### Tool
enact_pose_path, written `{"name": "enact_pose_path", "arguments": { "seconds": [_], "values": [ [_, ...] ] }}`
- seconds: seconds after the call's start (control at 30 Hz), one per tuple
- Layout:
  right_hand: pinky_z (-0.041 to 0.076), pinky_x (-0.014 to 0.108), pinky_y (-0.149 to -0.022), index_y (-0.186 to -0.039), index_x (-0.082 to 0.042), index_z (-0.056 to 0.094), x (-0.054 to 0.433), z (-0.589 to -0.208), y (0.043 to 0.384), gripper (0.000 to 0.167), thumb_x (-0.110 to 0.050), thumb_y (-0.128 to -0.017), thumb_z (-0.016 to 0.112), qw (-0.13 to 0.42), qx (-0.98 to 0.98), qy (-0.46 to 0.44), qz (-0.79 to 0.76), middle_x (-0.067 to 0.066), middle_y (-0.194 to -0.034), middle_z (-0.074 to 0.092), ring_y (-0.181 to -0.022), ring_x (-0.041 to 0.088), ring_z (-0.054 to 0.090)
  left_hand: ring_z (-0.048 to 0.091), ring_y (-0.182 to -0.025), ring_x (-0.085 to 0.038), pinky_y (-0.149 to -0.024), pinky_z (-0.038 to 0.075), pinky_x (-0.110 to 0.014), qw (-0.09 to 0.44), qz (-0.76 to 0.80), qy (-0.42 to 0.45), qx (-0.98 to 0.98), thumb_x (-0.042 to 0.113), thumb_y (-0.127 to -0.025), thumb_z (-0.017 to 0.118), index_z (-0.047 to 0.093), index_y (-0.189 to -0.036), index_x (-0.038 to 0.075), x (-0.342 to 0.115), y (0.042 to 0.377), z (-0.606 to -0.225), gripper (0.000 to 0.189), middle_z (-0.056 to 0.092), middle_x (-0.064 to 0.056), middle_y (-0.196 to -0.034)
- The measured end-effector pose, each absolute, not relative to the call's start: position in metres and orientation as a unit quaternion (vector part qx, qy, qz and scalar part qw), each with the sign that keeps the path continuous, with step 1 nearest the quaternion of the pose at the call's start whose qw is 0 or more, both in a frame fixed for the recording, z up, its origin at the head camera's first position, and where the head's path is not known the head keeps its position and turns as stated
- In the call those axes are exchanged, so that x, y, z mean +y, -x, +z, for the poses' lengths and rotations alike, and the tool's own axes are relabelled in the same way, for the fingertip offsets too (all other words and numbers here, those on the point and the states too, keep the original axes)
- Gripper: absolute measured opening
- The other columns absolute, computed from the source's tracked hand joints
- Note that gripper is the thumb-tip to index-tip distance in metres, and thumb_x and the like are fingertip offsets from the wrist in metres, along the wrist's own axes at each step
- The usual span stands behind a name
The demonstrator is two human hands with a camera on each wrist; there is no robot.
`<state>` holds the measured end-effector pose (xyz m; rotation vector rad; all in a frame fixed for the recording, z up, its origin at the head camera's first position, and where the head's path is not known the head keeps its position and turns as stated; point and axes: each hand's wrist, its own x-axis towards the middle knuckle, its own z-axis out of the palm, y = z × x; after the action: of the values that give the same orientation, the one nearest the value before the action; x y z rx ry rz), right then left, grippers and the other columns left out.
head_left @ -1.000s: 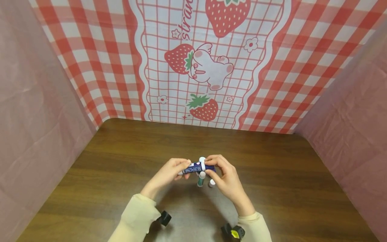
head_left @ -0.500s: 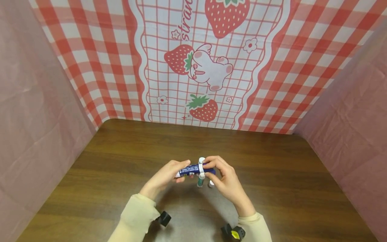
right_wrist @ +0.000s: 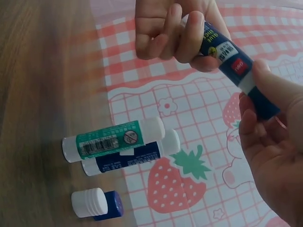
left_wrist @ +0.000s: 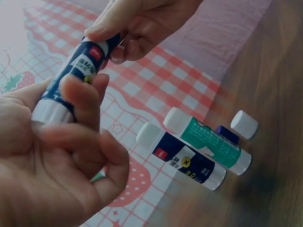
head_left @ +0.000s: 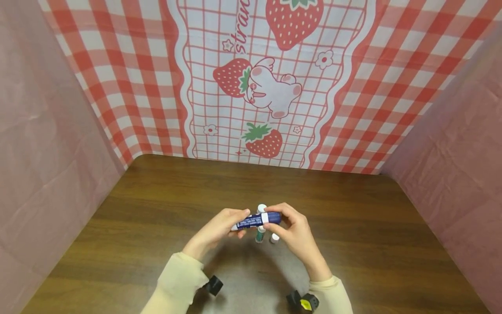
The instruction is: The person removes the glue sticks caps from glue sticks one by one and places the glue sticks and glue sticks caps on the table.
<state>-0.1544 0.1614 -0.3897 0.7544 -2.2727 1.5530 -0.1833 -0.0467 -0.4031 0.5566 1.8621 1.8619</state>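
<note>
Both hands hold a navy glue stick (head_left: 251, 221) sideways above the table. My left hand (head_left: 215, 229) grips the labelled body near its white base, thumb on top. With thumb and fingers, my right hand (head_left: 296, 233) pinches the blue cap end, beside a white collar. Below stand a green glue stick (left_wrist: 215, 142) and another navy glue stick (left_wrist: 187, 161), both upright with white tops. Close to them are a ribbed white cap (right_wrist: 89, 202) and a small blue cap-like piece (right_wrist: 112, 204), side by side on the table.
The brown wooden table (head_left: 157, 192) runs back to a red-and-white strawberry cloth (head_left: 137, 87). Pink cloth walls close off the left and right sides. Black wrist straps sit at both cuffs.
The held glue stick has turned about its length, so its label faces differently. My right fingers have shifted on the cap, and more of the blue cap shows now.
</note>
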Motion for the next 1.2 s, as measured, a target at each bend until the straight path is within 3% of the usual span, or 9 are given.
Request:
{"name": "enact_pose_path", "arguments": {
  "seconds": [0.17,0.33,0.43,0.53,0.67,0.73,0.8,1.0,1.2],
  "values": [
    [0.051,0.022,-0.074,-0.1,-0.001,0.064,0.165,-0.389,0.155,0.028,-0.001,-0.073,0.071,0.13,-0.766,-0.279,0.565,0.009,-0.094,0.062,-0.088,0.009,0.058,0.054,-0.071,-0.011,-0.082,0.035,-0.032,0.235,0.668,-0.245,0.663,0.038,-0.096,0.04,0.06,-0.097,-0.01,-0.049,0.184,-0.407,0.052,0.06,0.004,-0.061],
    [0.049,0.02,-0.075,-0.098,0.002,0.064,0.167,-0.389,0.154,0.029,0.003,-0.07,0.072,0.135,-0.747,-0.305,0.576,0.011,-0.095,0.058,-0.09,0.008,0.055,0.055,-0.08,-0.013,-0.088,0.032,-0.036,0.256,0.676,-0.289,0.628,0.039,-0.096,0.04,0.056,-0.101,-0.015,-0.051,0.185,-0.409,0.056,0.064,0.004,-0.066],
    [0.048,0.02,-0.076,-0.097,0.001,0.064,0.169,-0.39,0.154,0.028,0.004,-0.07,0.071,0.13,-0.737,-0.323,0.578,0.011,-0.095,0.057,-0.091,0.008,0.054,0.055,-0.081,-0.014,-0.085,0.035,-0.034,0.249,0.66,-0.291,0.646,0.035,-0.093,0.048,0.057,-0.099,-0.014,-0.052,0.183,-0.405,0.051,0.065,0.0,-0.072],
    [0.049,0.021,-0.079,-0.098,0.001,0.063,0.169,-0.39,0.154,0.027,0.005,-0.072,0.069,0.123,-0.736,-0.33,0.579,0.013,-0.097,0.057,-0.093,0.009,0.054,0.055,-0.083,-0.012,-0.08,0.041,-0.03,0.177,0.594,-0.288,0.73,0.033,-0.086,0.061,0.063,-0.103,-0.001,-0.05,0.176,-0.395,0.038,0.064,0.001,-0.084],
    [0.049,0.02,-0.081,-0.097,-0.002,0.063,0.169,-0.389,0.155,0.025,0.003,-0.074,0.069,0.125,-0.755,-0.305,0.568,0.011,-0.099,0.058,-0.093,0.01,0.055,0.054,-0.084,-0.011,-0.078,0.043,-0.03,-0.016,0.427,-0.295,0.855,0.03,-0.076,0.073,0.065,-0.105,0.014,-0.041,0.163,-0.379,0.034,0.06,0.005,-0.094],
    [0.05,0.021,-0.08,-0.097,-0.003,0.064,0.168,-0.389,0.156,0.025,0.002,-0.074,0.07,0.13,-0.766,-0.289,0.559,0.01,-0.098,0.058,-0.092,0.009,0.056,0.053,-0.086,-0.012,-0.08,0.041,-0.033,-0.097,0.359,-0.292,0.881,0.027,-0.075,0.075,0.066,-0.104,0.015,-0.036,0.158,-0.375,0.033,0.058,0.005,-0.094],
    [0.05,0.021,-0.078,-0.098,-0.003,0.064,0.168,-0.389,0.157,0.025,0.002,-0.074,0.07,0.128,-0.773,-0.277,0.556,0.01,-0.098,0.059,-0.091,0.009,0.056,0.053,-0.085,-0.013,-0.08,0.04,-0.035,-0.144,0.32,-0.291,0.89,0.024,-0.074,0.075,0.068,-0.101,0.014,-0.033,0.156,-0.374,0.03,0.058,0.004,-0.092],
    [0.049,0.021,-0.075,-0.101,0.003,0.063,0.17,-0.391,0.158,0.027,0.008,-0.075,0.066,0.11,-0.775,-0.281,0.556,0.013,-0.099,0.059,-0.092,0.007,0.055,0.055,-0.081,-0.009,-0.072,0.049,-0.028,-0.156,0.309,-0.309,0.886,0.023,-0.077,0.073,0.068,-0.103,0.012,-0.035,0.158,-0.376,0.029,0.06,0.004,-0.091],
    [0.051,0.023,-0.075,-0.103,-0.001,0.064,0.171,-0.391,0.157,0.026,0.0,-0.077,0.067,0.105,-0.781,-0.295,0.54,0.008,-0.1,0.06,-0.094,0.008,0.056,0.059,-0.081,-0.009,-0.072,0.049,-0.027,-0.133,0.301,-0.332,0.884,0.026,-0.078,0.07,0.068,-0.103,0.012,-0.039,0.163,-0.379,0.028,0.062,0.003,-0.092]
  ]
}}
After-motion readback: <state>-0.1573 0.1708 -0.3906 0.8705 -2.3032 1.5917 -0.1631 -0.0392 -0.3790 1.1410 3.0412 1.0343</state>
